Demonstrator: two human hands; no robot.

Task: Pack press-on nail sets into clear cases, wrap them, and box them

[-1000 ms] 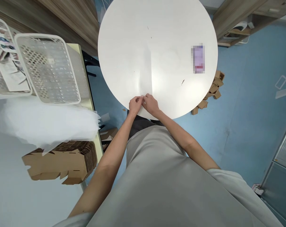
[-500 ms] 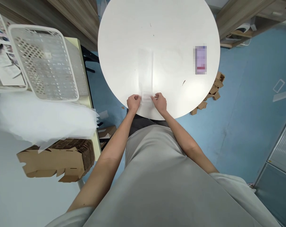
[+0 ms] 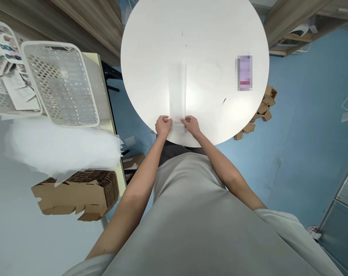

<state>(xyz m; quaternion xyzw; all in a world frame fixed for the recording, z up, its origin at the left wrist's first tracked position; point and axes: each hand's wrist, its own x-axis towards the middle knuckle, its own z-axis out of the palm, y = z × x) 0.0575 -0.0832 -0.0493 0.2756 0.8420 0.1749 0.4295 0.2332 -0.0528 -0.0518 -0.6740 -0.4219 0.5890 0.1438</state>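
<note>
Left hand point(image 3: 163, 126) and right hand point(image 3: 191, 124) each pinch an edge of a translucent plastic sleeve point(image 3: 177, 92); it runs away from between them along the table point(image 3: 208, 46). Opposed pinches presumably steady limp film. Blurred purple item point(image 3: 244, 73): well beyond right hand, perhaps leaving room.

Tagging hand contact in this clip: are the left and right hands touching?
Apart. The head view shows a gap between left hand and right hand, spanned by the plastic strip.
</note>
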